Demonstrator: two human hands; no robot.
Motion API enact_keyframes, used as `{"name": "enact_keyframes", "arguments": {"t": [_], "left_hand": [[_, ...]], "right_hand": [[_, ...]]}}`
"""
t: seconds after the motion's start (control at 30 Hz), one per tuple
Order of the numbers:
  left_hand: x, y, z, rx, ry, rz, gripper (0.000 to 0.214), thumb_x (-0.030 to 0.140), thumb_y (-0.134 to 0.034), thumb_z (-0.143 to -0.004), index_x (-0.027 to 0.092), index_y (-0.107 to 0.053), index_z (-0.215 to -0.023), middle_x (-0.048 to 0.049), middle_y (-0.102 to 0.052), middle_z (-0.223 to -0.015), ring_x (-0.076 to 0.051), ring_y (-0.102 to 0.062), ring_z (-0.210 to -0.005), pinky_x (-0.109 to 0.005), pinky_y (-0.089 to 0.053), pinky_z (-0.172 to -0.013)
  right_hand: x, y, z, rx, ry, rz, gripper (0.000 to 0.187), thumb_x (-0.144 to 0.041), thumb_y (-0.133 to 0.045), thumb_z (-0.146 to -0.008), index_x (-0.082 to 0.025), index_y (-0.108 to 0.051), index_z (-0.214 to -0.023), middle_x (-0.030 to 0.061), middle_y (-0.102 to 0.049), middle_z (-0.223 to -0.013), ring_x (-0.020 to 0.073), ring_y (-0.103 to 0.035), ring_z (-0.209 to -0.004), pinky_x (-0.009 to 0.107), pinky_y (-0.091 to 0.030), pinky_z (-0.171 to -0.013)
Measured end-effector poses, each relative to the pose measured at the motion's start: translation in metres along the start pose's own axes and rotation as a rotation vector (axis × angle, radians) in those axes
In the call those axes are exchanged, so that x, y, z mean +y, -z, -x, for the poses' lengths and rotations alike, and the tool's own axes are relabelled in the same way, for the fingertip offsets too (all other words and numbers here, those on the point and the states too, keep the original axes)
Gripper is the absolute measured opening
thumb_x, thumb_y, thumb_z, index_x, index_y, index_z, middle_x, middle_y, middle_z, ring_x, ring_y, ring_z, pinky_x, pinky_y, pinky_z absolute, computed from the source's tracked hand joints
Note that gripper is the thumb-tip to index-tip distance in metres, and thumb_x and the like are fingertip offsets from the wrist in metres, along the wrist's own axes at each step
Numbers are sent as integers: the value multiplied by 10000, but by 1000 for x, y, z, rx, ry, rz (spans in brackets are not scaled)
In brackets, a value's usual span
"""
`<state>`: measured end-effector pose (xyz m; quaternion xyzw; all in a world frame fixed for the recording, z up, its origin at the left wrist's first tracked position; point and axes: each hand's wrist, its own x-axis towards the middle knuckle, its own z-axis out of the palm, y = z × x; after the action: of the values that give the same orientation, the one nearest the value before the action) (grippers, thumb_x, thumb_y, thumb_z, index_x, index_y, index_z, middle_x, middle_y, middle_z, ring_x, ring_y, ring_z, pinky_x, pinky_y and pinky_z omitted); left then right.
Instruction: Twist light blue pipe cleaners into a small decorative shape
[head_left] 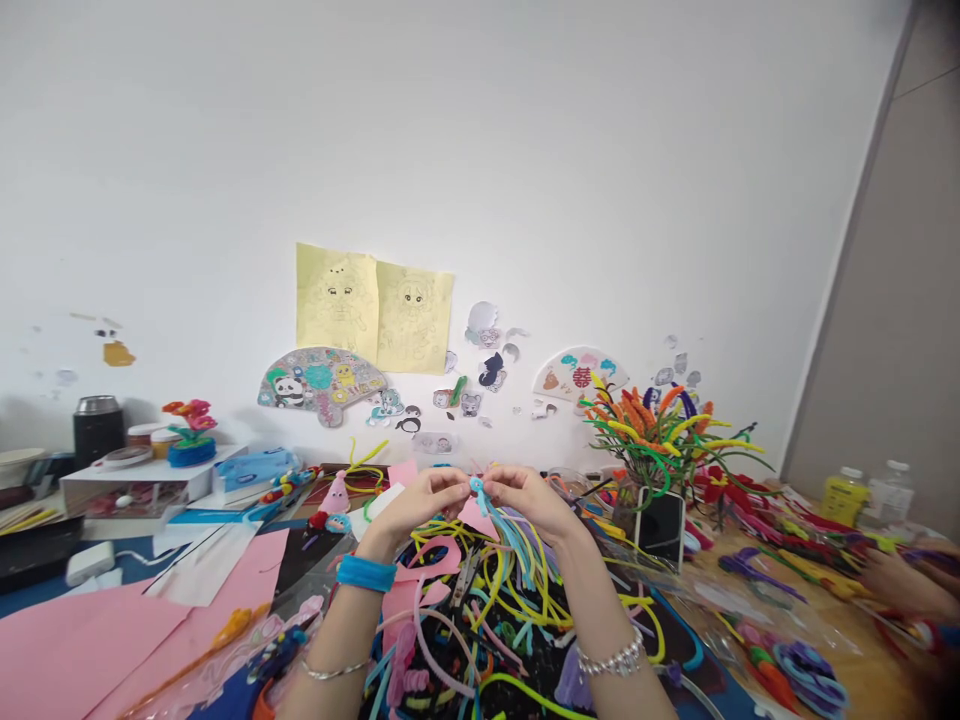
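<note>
Both hands meet at the middle of the view, above the cluttered table. My left hand pinches one side of a small light-blue pipe-cleaner piece, which looks coiled at its top. From the other side, my right hand grips the same piece with thumb and fingertips. Light-blue and yellow pipe cleaners hang under the right hand; whether they join the held piece I cannot tell. Below lie scissors, a cut pink paper piece and many loose pipe cleaners in several colours.
On the right stand a vase of pipe-cleaner flowers, a phone and two bottles. Another person's hand is at the far right. Pink paper sheets, a white stand and a black flask are at left.
</note>
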<state>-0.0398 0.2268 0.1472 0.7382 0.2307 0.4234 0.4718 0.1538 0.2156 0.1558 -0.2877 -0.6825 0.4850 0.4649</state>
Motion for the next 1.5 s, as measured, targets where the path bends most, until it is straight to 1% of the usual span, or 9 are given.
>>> {"name": "enact_keyframes", "arguments": {"t": [0.2,0.43,0.57,0.73,0.93,1.13,1.27,1.37,1.5], "left_hand": [[0,-4,-4,18,-17,-26,307,431,-623,-793,140,-609,-697,39,-496,-561,-93,-445,-532,-217,-346,-528],[1,-3,-4,85,-20,-28,253,376,-650,-783,136,-615,-707,40,-516,-569,-87,-471,-531,-212,-372,-530],[2,-2,-3,91,-33,-12,196,323,-683,-753,135,-642,-788,25,-570,-621,-96,-513,-551,-223,-410,-550],[5,-3,-1,90,-7,-48,247,241,-732,-684,136,-658,-896,-11,-642,-716,-126,-570,-620,-252,-458,-602],[10,-5,0,61,-157,-140,322,129,-587,-754,168,-641,-1069,-18,-640,-747,-136,-572,-674,-253,-462,-645],[11,-10,-2,197,-307,-423,171,193,-587,-798,187,-712,-915,-63,-681,-870,-161,-583,-712,-264,-458,-646],[8,-11,-5,251,-383,-442,110,229,-609,-813,184,-709,-810,-80,-689,-889,-201,-602,-829,-289,-455,-711],[6,-10,-7,290,-347,-366,153,272,-634,-802,161,-675,-703,-65,-664,-786,-179,-585,-745,-275,-442,-665],[6,-12,-8,277,-175,-108,163,297,-685,-749,141,-663,-705,-27,-638,-646,-152,-580,-635,-262,-445,-612]], "right_hand": [[-4,1,3,-31,41,91,292,-421,-723,-715,-146,-678,-804,-15,-581,-700,96,-493,-640,239,-390,-632],[-4,6,4,-33,-25,64,372,-359,-779,-645,-148,-694,-939,30,-674,-762,128,-582,-668,284,-468,-676],[-6,6,6,31,-68,51,374,-398,-791,-604,-136,-713,-860,34,-686,-720,133,-600,-637,290,-483,-664],[-7,2,6,48,-87,53,375,-458,-764,-624,-127,-687,-783,29,-672,-670,128,-597,-599,287,-487,-646],[-6,4,4,47,-52,93,363,-493,-708,-686,-141,-622,-712,-10,-600,-618,98,-522,-542,253,-438,-580],[-2,1,1,73,10,135,337,-480,-651,-751,-158,-577,-684,-45,-503,-582,86,-445,-518,230,-364,-539],[0,-1,-1,77,43,168,307,-448,-620,-786,-160,-578,-690,-45,-483,-586,90,-429,-524,232,-342,-531],[0,-2,-1,76,77,218,284,-426,-614,-794,-159,-583,-700,-38,-500,-608,96,-436,-547,237,-346,-546],[-2,-4,0,85,135,293,212,-371,-606,-805,-161,-617,-784,-15,-561,-685,119,-494,-637,252,-385,-630]]}}
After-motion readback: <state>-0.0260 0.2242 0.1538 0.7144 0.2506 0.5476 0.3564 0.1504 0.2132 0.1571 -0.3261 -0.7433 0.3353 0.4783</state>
